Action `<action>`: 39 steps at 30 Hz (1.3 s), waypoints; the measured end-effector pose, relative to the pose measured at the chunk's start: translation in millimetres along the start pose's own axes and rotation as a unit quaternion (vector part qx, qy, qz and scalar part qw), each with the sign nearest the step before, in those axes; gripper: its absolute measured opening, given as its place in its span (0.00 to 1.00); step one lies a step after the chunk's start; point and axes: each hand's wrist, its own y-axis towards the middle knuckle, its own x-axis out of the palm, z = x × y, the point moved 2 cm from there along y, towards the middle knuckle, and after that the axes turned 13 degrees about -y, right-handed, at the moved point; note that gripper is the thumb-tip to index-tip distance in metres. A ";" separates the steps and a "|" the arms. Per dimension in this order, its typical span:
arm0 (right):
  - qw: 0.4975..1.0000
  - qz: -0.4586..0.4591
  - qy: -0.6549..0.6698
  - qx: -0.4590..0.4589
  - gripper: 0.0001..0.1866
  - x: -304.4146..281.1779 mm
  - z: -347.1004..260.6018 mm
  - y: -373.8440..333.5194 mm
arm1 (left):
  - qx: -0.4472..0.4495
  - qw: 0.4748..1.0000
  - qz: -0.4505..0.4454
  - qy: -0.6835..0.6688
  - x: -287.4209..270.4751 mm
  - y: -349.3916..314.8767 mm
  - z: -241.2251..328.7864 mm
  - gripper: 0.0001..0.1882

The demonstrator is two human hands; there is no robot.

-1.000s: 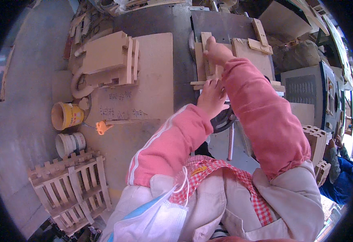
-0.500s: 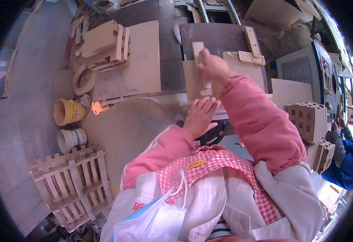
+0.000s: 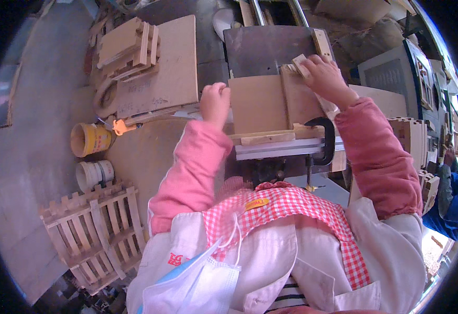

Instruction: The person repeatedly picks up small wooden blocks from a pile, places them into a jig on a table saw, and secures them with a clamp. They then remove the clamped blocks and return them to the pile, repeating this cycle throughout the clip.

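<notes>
Clock directions here run from the middle of the view. At 2 o'clock our right hand (image 3: 327, 78) closes around a pale wooden strip (image 3: 303, 65), thumb and fingers together on it; one end pokes out past the fingers toward 11 o'clock. We see the strip at the far corner of a narrow tan board (image 3: 301, 102); how much of its length the palm hides, we cannot tell.

Our left hand (image 3: 216, 105) sits near 12 o'clock, curled narrow, just beside the 9 o'clock edge of a wider tan board (image 3: 256, 103). Whether it pinches anything, we cannot tell.

Both boards lie side by side, at 1 to 2 o'clock, on a dark machine table (image 3: 263, 49). Along their near edge runs a wooden batten (image 3: 268, 138), with a metal rail (image 3: 276, 150) on our side of it and a black C-clamp (image 3: 329, 140) at the rail's 3 o'clock end.

Further out: notched panels (image 3: 121, 44) stacked between 10 and 11; yellow bucket (image 3: 94, 139) at 9, white bucket (image 3: 90, 177) just below; slatted wooden rack (image 3: 90, 233) at 8.
</notes>
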 end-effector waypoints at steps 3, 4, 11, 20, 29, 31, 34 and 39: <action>0.997 0.011 0.070 -0.035 0.16 7.7 -40.2 41.4 | -0.009 0.996 -0.027 0.084 13.1 5.2 7.0 0.13; 0.995 -0.005 0.089 -0.051 0.16 12.3 -58.2 51.9 | -0.027 0.996 -0.030 0.082 16.4 4.8 9.4 0.14; 0.988 -0.055 0.140 -0.043 0.14 33.3 -100.8 83.2 | -0.107 0.994 -0.019 0.021 16.5 4.0 7.9 0.16; 0.971 -0.118 0.190 -0.081 0.13 48.8 -94.9 102.8 | -0.165 0.980 -0.015 -0.111 20.9 9.7 -22.5 0.16; 0.967 0.009 0.240 -0.081 0.09 52.8 -99.0 99.8 | -0.121 0.986 -0.034 -0.107 19.9 8.1 -27.3 0.13; 0.963 0.012 0.227 -0.145 0.09 46.2 -105.9 88.7 | -0.113 0.988 -0.034 -0.096 15.5 3.9 -20.8 0.13; 0.967 -0.012 0.207 -0.148 0.12 41.0 -114.1 67.7 | -0.103 0.994 -0.023 -0.031 6.3 -6.1 -11.8 0.13; 0.963 0.050 0.251 -0.083 0.12 39.7 -115.9 69.8 | -0.149 0.985 -0.083 -0.007 4.3 -20.7 -7.7 0.15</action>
